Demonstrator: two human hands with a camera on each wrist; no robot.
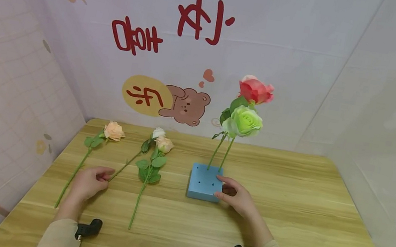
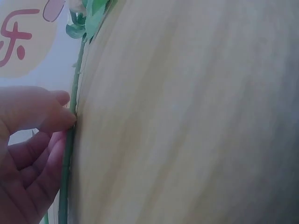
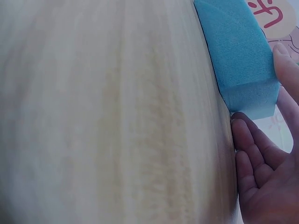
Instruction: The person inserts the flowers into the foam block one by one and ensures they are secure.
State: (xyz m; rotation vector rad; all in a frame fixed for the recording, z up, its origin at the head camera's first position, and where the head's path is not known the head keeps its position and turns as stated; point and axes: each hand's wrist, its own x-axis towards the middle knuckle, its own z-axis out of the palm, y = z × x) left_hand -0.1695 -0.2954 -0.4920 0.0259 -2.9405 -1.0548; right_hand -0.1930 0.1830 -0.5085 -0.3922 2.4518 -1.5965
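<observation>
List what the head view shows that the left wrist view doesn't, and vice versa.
Only the head view: the right hand on the blue block, and the red rose and green rose standing in it. Only the left wrist view: the palm side of the left hand, with the green stem crossing in front of its fingers. Both: the left hand, part of that stem, the wooden table and the yellow wall disc.

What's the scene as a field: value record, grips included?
block: blue square foam-like block on yellowish woodgrain table
standing in block: coral-pink green-stemmed rose; light-green green-stemmed rose
outside block: peach green-stemmed rose; white green-stemmed rose; cream-peach green-stemmed rose
left grip: pinches white rose's stem
right grip: holds block's right side
vacant holes: three visible
</observation>
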